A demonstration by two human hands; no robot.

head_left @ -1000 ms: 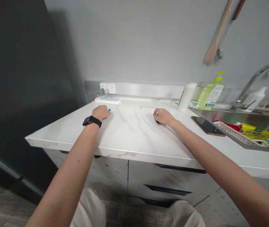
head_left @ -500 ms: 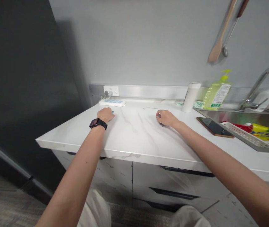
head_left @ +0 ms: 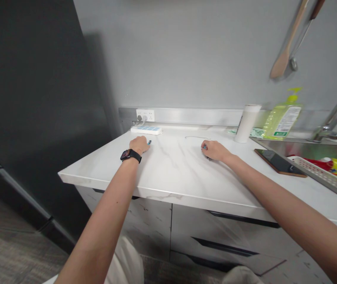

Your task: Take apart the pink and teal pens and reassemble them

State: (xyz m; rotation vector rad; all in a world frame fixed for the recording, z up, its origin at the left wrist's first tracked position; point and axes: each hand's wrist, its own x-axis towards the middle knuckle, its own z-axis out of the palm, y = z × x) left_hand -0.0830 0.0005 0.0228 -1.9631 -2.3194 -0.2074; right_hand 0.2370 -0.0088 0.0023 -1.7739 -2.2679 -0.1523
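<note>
As the left hand [head_left: 139, 145] sits at the white bench [head_left: 171, 173], I see its fingers closed on a small blue item [head_left: 150, 142], power strip [head_left: 146, 130] just beyond. Right hand [head_left: 215, 150]: fingers curled round a small dark item [head_left: 208, 158], mostly hidden; I cannot tell what it is. Thin wire [head_left: 196, 137] lies just beyond that hand.

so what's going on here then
A person stands at a white counter with both hands low over it. The left hand is curled at a small blue item, and the right hand is closed around a small dark item, too covered to identify. A thin cord lies just beyond the right hand. A phone lies beside the sink.
</note>
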